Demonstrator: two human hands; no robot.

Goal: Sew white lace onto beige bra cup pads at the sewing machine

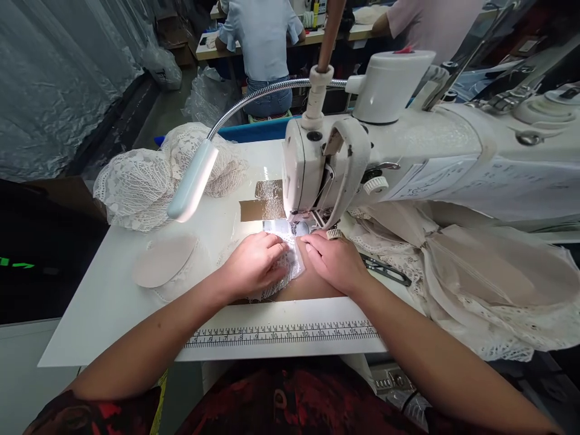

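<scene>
A piece of white lace lies beneath the needle area of a white sewing machine. My left hand rests over the lace with fingers bent, gripping it from the left. On the other side, my right hand pinches at the lace's right edge, thumb and forefinger close together near the presser foot. Its other fingers are tucked out of sight. Under the lace is a brown surface. Dark thread snips lie just right of my right hand.
Bundled lace sits back left, with a beige oval pad in front of it. Beige and lace garment pieces heap at right. A lamp arches overhead. A printed ruler runs along the table's front edge. Two people sit beyond.
</scene>
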